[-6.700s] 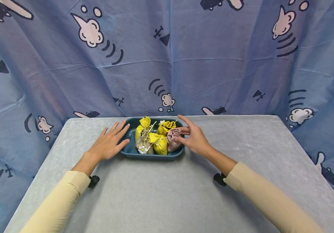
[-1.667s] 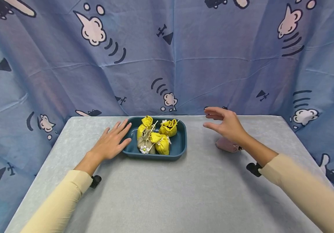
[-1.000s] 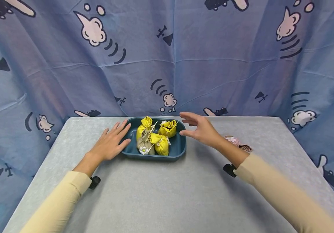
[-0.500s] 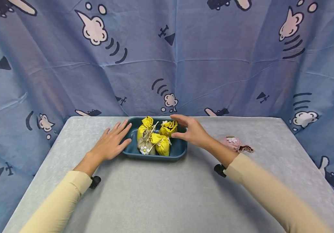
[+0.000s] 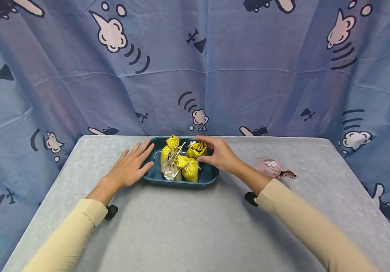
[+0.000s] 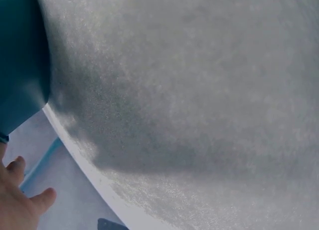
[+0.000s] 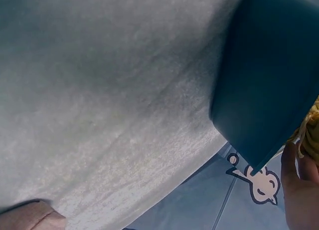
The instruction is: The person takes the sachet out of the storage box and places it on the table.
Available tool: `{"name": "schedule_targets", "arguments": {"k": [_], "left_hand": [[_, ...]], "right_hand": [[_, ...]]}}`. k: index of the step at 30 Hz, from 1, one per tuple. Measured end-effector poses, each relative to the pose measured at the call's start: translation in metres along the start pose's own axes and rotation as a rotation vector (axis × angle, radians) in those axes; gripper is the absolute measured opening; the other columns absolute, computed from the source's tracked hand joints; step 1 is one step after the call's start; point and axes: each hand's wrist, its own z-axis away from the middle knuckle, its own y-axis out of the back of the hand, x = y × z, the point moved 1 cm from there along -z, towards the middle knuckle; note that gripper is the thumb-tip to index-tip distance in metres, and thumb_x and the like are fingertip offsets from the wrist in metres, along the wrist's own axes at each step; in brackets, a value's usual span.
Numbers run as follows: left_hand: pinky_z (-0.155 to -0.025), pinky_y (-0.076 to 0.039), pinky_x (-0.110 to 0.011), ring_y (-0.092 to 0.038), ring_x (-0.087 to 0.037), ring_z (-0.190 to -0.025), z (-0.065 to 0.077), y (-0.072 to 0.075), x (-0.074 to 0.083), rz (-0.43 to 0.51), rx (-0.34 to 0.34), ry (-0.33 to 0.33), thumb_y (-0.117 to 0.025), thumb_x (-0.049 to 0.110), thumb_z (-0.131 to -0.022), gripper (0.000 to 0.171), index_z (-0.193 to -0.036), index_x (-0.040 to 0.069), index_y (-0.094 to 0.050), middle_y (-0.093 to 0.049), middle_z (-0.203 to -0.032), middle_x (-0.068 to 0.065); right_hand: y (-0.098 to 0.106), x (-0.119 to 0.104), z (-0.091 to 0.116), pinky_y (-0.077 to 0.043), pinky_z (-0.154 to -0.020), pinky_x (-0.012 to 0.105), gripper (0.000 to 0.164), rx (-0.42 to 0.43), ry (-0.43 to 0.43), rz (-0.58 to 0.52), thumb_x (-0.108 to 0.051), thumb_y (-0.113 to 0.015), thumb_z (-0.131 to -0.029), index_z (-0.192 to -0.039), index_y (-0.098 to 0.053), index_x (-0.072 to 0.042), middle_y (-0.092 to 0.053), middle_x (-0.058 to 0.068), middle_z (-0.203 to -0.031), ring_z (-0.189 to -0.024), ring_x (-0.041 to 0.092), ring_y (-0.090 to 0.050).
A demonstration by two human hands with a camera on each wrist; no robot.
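Note:
Several small drawstring pouches sit in a dark blue-green tray (image 5: pixel 178 184). My left hand (image 5: pixel 127 166) lies with fingers spread over the tray's left end, holding nothing. My right hand (image 5: pixel 222 154) reaches over the right end, thumb and fingers on either side of the back yellow pouch (image 5: pixel 195 150). In the right wrist view, the fingers are right at this yellow pouch (image 7: pixel 312 135). Also inside are a front yellow pouch (image 5: pixel 190 171), a left yellow pouch (image 5: pixel 165 152) and a grey-beige pouch (image 5: pixel 169 169) with a white flower.
A pink pouch (image 5: pixel 268 168) with a flower lies on its side on the grey-covered table (image 5: pixel 181 223), beyond my right forearm. Behind the table's far edge hangs a blue patterned curtain (image 5: pixel 249 94).
The pink pouch went from the tray to the table at right, and my right hand let go of it. That hand then moved back left to the back yellow pouch. My left hand stayed.

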Motion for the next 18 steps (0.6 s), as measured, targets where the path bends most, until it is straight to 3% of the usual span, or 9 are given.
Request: {"name": "schedule_targets", "arguments": {"k": [5,18], "left_hand": [[-0.112,-0.016,-0.07,-0.013,-0.037,-0.151,0.0002,0.0003,-0.0001,0.004,-0.002,0.003,-0.045,0.042,-0.105,0.066,-0.161,0.015,-0.021,-0.012,-0.167,-0.008],[-0.111,-0.017,-0.07,-0.014,-0.038,-0.15,0.0004,-0.0002,0.0,0.013,0.006,0.003,-0.045,0.041,-0.105,0.066,-0.16,0.014,-0.022,-0.013,-0.167,-0.008]], "right_hand": [[-0.0023,0.0018,-0.0002,-0.049,-0.1,0.049,0.057,-0.015,-0.008,0.019,0.002,-0.081,-0.08,-0.133,-0.061,0.002,-0.052,0.021,-0.144,-0.13,0.035,-0.052],[-0.0049,-0.0003,-0.0057,-0.049,-0.1,0.044,0.038,-0.001,-0.034,0.077,0.0,-0.077,-0.085,-0.122,-0.069,-0.001,-0.055,0.019,-0.142,-0.132,0.033,-0.051]]}}
